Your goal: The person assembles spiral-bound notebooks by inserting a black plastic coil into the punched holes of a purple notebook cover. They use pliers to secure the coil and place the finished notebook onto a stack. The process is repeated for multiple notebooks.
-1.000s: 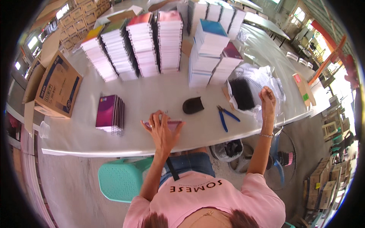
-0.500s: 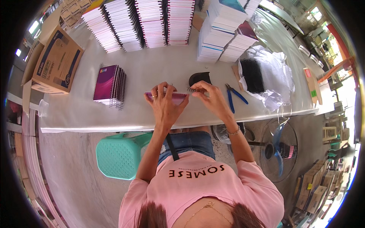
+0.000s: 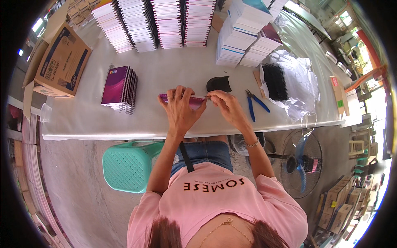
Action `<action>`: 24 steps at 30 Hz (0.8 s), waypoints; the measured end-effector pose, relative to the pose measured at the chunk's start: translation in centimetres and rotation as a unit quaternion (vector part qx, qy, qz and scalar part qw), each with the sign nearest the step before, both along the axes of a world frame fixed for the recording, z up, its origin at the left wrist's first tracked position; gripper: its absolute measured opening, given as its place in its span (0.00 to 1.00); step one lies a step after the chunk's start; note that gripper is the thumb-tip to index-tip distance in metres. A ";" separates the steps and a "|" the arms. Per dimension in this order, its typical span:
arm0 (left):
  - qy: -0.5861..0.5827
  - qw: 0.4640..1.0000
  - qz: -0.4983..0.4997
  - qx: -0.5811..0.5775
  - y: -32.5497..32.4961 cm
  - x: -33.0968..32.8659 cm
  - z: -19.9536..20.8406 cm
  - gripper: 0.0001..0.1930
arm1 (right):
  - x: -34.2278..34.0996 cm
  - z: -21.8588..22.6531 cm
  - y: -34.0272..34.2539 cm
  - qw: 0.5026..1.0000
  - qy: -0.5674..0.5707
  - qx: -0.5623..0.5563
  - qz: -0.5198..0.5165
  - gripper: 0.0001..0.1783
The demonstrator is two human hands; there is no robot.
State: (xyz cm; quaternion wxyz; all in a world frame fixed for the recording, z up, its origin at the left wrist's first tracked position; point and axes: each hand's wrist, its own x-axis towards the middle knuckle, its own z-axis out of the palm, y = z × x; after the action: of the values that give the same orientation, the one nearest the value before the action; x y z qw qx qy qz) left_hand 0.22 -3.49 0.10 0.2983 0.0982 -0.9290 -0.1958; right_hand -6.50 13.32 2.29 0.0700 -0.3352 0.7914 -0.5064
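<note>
In the head view, the left hand [image 3: 180,108] grips a purple notebook [image 3: 197,100] over the white-covered table [image 3: 165,80], near its front edge, fingers spread over the upper edge and thumb toward the right end. The right hand [image 3: 226,106] is at that right end, thumb and fingertips pinched together on a small dark binding coil [image 3: 209,98]; how far the coil runs into the notebook is too small to tell. Just beyond the right hand lies a black piece with one rounded end [image 3: 219,84], and to its right rest blue-handled cutting pliers [image 3: 256,105], jaws pointing away from the person. Farther right, a bundle of black coils [image 3: 275,82] lies on crumpled white wrapping [image 3: 302,82]. Well to the left of the hands sits a stack of purple spiral notebooks [image 3: 115,84], with an open cardboard carton [image 3: 62,64] beyond it at the table's left side. Tall stacks of spiral-bound books [image 3: 169,29] stand along the back.
</note>
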 end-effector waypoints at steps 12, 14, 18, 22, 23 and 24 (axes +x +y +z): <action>0.000 0.999 -0.045 0.024 -1.5 0.6 0.6 0.16 | -0.1 -0.6 -1.8 0.989 0.138 -0.028 -0.040 0.08; 0.034 0.996 -0.050 0.072 -1.6 0.6 0.3 0.18 | -0.6 -0.9 -1.7 0.986 0.165 0.008 -0.032 0.08; 0.111 0.977 -0.039 0.178 -1.6 0.6 0.1 0.24 | -0.3 -0.4 -1.9 0.987 0.130 0.054 -0.071 0.05; 0.136 0.974 -0.023 0.178 -1.6 0.4 -0.7 0.28 | -0.2 -0.2 -2.3 0.974 0.192 0.080 -0.091 0.06; 0.124 0.972 -0.024 0.199 -1.5 0.5 -1.0 0.28 | -0.2 -0.2 -2.4 0.973 0.194 0.072 -0.097 0.06; 0.112 0.969 -0.025 0.219 -1.3 0.6 -1.3 0.29 | -0.2 -0.4 -2.4 0.971 0.201 0.084 -0.099 0.06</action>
State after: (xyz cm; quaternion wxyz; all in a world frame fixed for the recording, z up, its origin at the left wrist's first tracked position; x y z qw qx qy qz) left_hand 0.78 -4.83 -1.17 0.3671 0.1153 -0.8260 -0.4120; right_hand -6.68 10.88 1.91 -0.1128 -0.3433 0.8581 -0.3648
